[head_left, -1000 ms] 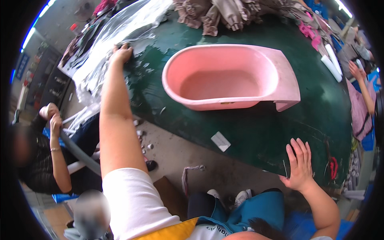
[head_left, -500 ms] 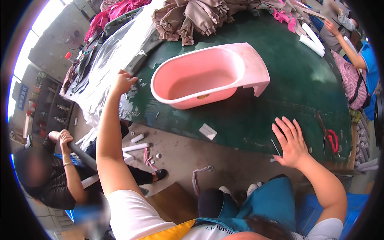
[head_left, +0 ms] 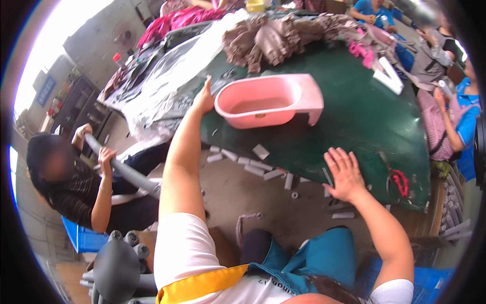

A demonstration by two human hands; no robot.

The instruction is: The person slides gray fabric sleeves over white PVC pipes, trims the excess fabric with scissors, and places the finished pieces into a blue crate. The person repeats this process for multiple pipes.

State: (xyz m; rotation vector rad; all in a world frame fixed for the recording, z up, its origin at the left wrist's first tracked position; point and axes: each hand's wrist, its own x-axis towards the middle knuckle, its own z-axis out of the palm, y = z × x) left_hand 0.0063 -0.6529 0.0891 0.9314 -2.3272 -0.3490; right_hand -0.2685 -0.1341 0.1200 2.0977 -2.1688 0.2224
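A pink plastic tub [head_left: 268,100] stands on a green table [head_left: 364,126]. My left hand [head_left: 205,99] reaches out flat at the table's left edge, just left of the tub's rim, between it and a crumpled clear plastic sheet [head_left: 162,86]. It holds nothing. My right hand [head_left: 346,174] rests palm down with fingers spread on the table's near edge. Red-handled scissors [head_left: 397,180] lie just right of it.
A heap of brownish fabric [head_left: 273,35] and pink cloth lie at the far side of the table. Small white scraps [head_left: 260,164] litter the floor under the near edge. A seated person [head_left: 76,177] at left holds a grey hose. Other people work at right.
The view has swung, so the table and tub now sit higher and further right. My left hand has come from the plastic sheet toward the tub. My right hand still lies on the table edge.
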